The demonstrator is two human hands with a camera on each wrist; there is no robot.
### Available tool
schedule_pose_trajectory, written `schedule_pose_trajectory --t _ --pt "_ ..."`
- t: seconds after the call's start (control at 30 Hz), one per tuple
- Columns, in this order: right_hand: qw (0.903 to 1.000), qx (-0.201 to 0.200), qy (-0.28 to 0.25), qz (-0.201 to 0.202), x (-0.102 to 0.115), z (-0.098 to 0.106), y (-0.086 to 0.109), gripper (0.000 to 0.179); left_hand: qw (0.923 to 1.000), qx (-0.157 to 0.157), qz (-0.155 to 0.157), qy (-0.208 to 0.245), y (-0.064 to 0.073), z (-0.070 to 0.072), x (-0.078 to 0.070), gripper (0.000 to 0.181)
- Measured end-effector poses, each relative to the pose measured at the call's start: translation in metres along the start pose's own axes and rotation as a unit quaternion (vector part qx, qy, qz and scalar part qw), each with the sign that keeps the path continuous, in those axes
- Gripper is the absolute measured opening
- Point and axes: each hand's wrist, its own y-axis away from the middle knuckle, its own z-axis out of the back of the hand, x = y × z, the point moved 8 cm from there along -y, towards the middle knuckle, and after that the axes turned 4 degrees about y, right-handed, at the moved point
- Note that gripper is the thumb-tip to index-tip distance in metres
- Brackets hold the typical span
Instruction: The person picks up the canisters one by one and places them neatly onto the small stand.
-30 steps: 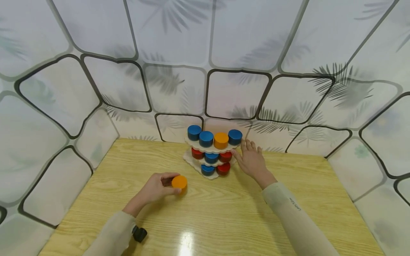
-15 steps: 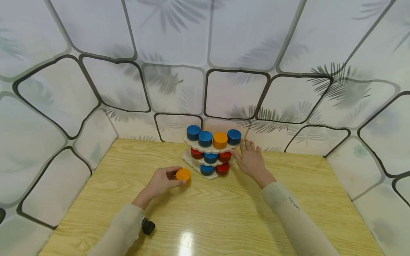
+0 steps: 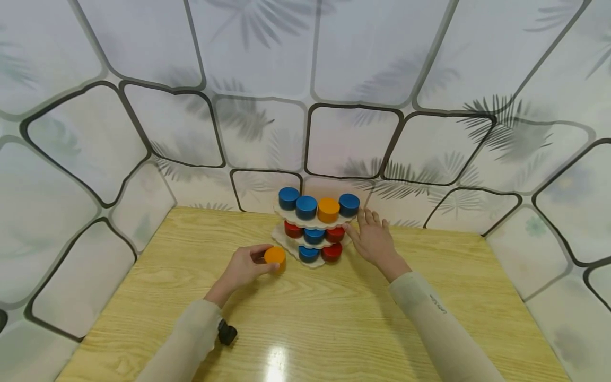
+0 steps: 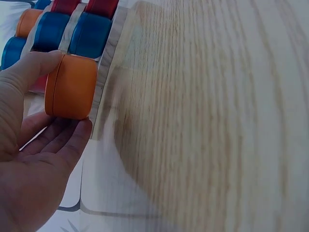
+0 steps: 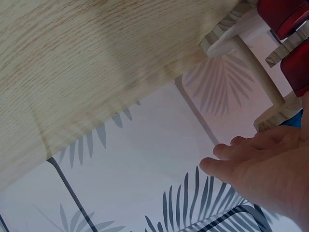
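A round orange tin (image 3: pixel 275 257) is pinched between the thumb and fingers of my left hand (image 3: pixel 242 268), just left of a tiered stand. The left wrist view shows this orange tin (image 4: pixel 75 89) tilted on its side and raised off the table. Scalloped tiers make up the stand (image 3: pixel 310 224). Blue, orange and red tins sit on its top tier, with blue and red ones on the tiers below. My right hand (image 3: pixel 374 240) lies at the stand's right edge, fingers extended and thumb at the top tier's rim. From the right wrist, a wooden post (image 5: pixel 260 72) joins the tiers.
The stand is near the back edge of a wood-grain table (image 3: pixel 324 323). Patterned white walls (image 3: pixel 353 140) with leaf prints rise behind and at both sides. A small black device (image 3: pixel 227 333) is at the left wrist.
My left hand has carried the orange tin rightward and away from me, closer to the stand. The right hand stays at the stand's right edge.
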Motion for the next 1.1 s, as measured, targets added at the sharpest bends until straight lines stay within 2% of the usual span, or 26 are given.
schedule_pose_trajectory --t 0.37,0.63,0.87,1.1 --pt "1.0000 -0.006 -0.003 0.003 -0.001 -0.002 -0.001 0.082 0.9999 -0.016 0.003 0.004 -0.008 -0.006 0.000 0.054" --pt "1.0000 -0.007 0.001 0.003 0.000 0.000 0.000 0.081 0.9997 -0.023 -0.009 0.006 -0.014 -0.013 -0.002 0.055" --pt "1.0000 -0.004 -0.003 0.001 -0.001 -0.001 0.000 0.082 0.9992 -0.035 0.009 0.014 -0.018 -0.017 -0.002 0.055" --pt "1.0000 0.001 -0.006 -0.004 -0.001 -0.001 0.000 0.082 0.9990 -0.042 0.011 0.014 -0.021 -0.018 -0.004 0.053"
